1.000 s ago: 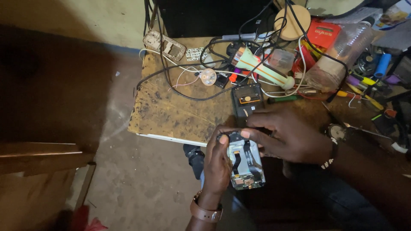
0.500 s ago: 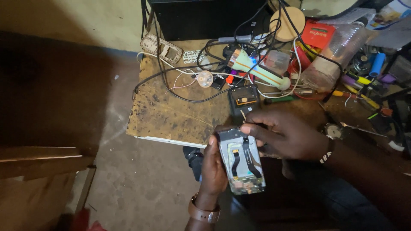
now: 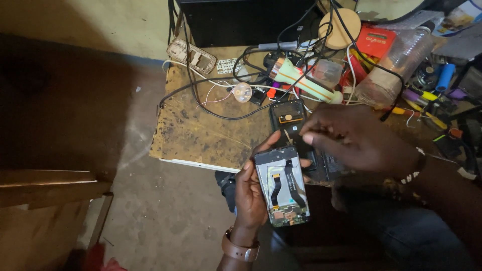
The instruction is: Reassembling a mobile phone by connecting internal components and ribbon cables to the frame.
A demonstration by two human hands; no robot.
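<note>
The tabletop [image 3: 201, 135] (brown and spotty) fills the middle of the frame. Below it, the left hand [image 3: 249, 193] has its grip wrapped around an opened phone [image 3: 282, 184]. The right hand [image 3: 359, 138] hovers just above, fingers loosely curled, holding nothing.

- Left hand [image 3: 251, 193] was cradling an opened-up phone [image 3: 282, 186], back off, with black flex cables running down its middle.
- Right hand [image 3: 354, 138] hung just above it, fingers loosely curled, not touching the phone as far as I could tell.
- A second dark phone body [image 3: 287, 116] lay on the scuffed wooden counter [image 3: 201, 135] right behind.
- Back of the counter was a mess: tangled black cables [image 3: 226, 95], a pale green torch [image 3: 301, 83], a clear plastic bottle [image 3: 396, 62] and a red box [image 3: 375, 41].
</note>
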